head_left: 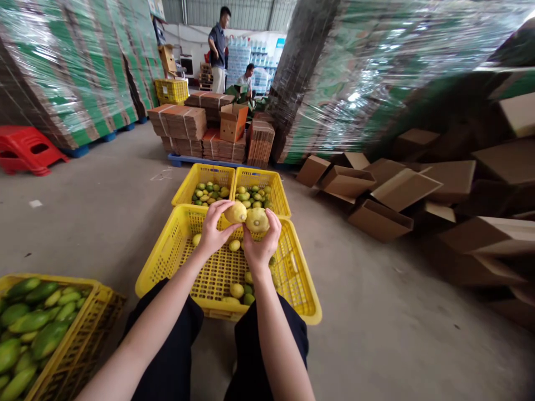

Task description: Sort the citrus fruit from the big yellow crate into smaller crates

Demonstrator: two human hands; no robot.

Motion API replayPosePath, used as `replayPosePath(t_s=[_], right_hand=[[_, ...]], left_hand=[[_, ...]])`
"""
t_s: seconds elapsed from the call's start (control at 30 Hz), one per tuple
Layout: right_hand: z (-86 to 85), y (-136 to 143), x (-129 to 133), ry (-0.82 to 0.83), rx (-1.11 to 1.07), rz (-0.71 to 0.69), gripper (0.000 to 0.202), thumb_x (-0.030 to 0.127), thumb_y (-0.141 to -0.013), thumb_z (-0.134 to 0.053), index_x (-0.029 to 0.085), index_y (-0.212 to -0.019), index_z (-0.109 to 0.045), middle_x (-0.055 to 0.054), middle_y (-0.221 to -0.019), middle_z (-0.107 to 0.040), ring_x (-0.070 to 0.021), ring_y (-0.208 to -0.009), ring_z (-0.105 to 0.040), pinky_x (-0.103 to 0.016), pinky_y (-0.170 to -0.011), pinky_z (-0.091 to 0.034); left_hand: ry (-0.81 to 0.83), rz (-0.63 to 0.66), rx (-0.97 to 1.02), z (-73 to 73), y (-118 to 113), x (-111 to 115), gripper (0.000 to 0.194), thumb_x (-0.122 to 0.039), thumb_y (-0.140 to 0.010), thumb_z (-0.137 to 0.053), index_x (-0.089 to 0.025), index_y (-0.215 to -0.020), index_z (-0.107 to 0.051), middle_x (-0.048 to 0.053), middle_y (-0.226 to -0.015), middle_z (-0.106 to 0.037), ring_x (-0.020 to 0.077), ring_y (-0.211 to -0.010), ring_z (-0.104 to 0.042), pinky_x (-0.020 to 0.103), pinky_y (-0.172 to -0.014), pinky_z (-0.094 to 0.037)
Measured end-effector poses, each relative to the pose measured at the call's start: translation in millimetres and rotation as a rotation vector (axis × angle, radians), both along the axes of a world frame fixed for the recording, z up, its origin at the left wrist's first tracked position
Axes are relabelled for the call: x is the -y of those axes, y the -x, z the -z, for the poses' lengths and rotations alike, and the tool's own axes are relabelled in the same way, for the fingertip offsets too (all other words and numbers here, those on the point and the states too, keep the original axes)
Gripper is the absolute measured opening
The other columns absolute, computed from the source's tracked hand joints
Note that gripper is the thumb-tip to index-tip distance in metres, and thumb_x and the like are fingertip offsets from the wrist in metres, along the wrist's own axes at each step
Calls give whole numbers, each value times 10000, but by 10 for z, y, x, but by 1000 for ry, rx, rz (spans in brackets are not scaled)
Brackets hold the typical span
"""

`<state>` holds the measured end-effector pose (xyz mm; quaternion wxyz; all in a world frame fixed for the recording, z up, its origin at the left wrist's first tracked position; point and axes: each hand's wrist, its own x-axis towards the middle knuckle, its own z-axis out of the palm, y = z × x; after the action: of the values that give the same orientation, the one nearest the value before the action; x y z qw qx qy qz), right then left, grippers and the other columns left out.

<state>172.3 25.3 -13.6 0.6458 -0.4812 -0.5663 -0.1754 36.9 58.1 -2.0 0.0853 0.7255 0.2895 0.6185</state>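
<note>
Holding 2 lemons [236, 212] above fruit-strewn crate [166, 250].

A grey floor [368, 323], looking like concrete, faintly marked. At its centre sits a wide yellow crate [211, 275], openwork, its long side facing the viewer. Just beyond, side by side, stand a left-hand crate [184, 188] and a right-hand crate [277, 195], also yellow. Behind them lies a blue pallet [184, 161]. To the right, open brown boxes [380, 220] form a loose heap, some tipped sideways. At far left stands a red stool [31, 149], with a white scrap [35, 204] lying nearby.
</note>
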Motion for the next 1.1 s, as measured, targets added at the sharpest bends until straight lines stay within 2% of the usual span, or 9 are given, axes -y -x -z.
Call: replayPosePath(t_s=[0.17, 0.3, 0.5, 0.6, 0.7, 0.8, 0.87, 0.97, 1.1], right_hand=[[4, -45, -1, -48, 2, -8, 601, 208, -854, -697, 271, -1390, -431, -112, -1242, -623, -281, -1193, -625, -520, -998, -541], [-14, -51, 33, -8, -48, -59, 526, 212, -840, -709, 275, -1302, -466, -103, -1262, -628, -273, -1208, -618, -532, -1021, -516], [-84, -81, 46, 128, -432, -339, 541, 316, -687, -840, 230, -1159, -590, -102, -1242, -623, -272, -1185, -614, -455, -966, -547], [-117, -147, 22, 327, -770, -539, 567, 376, -617, -871, 231, -1115, -640, -48, -1118, -686, -219, -964, -686, -355, -803, -594], [-145, -199, -12, 577, -1145, -713, 408, 440, -699, -802, 210, -1009, -671, 1, -887, -723, -163, -719, -687, -282, -613, -591], [-186, -212, -36, 833, -1390, -765, 295, 443, -815, -696, 170, -924, -668, -17, -733, -722, -162, -564, -658, -265, -448, -561], [-209, -203, -39, 945, -1448, -751, 270, 416, -891, -608, 152, -914, -661, -31, -671, -716, -162, -488, -632, -262, -388, -539], [-205, -179, -34, 1016, -1447, -791, 322, 410, -962, -489, 141, -892, -652, -37, -584, -686, -153, -400, -589, -240, -332, -484], [-142, -138, -40, 956, -1461, -853, 408, 526, -949, -486, 165, -839, -641, -29, -549, -666, -128, -353, -525, -209, -276, -374]], left_hand=[[-60, 25, 6, 8, 1, -9, 516, -304, -850, -760, -300, -1326, -562, 84, -1222, -621, 250, -1168, -617, 475, -1004, -533], [28, 67, 29, 11, 6, -5, 494, -324, -829, -778, -302, -1291, -603, 84, -1221, -630, 260, -1176, -612, 487, -1020, -518], [440, 300, 326, -5, -4, -10, 484, -331, -744, -837, -262, -1200, -690, 97, -1309, -577, 254, -1172, -611, 340, -919, -565], [805, 436, 570, -32, -1, -42, 385, -358, -751, -822, -198, -1084, -714, 93, -1182, -671, 225, -1008, -680, 271, -790, -586], [1198, 536, 683, -55, 4, -70, 302, -390, -853, -718, -134, -1012, -697, 100, -924, -737, 199, -776, -714, 211, -555, -547], [1408, 485, 676, -57, 0, -83, 312, -389, -919, -638, -104, -1038, -681, 73, -730, -721, 145, -513, -652, 180, -388, -435], [1453, 406, 659, -51, -6, -89, 322, -382, -947, -596, -95, -1068, -675, 59, -675, -710, 125, -425, -603, 182, -352, -398], [1463, 347, 686, -42, -21, -96, 312, -356, -962, -566, -91, -1079, -681, 74, -715, -728, 151, -510, -654, 195, -395, -448], [1406, 469, 745, -41, -57, -77, 228, -309, -888, -674, -116, -1006, -705, 87, -873, -749, 176, -720, -701, 222, -564, -560]])
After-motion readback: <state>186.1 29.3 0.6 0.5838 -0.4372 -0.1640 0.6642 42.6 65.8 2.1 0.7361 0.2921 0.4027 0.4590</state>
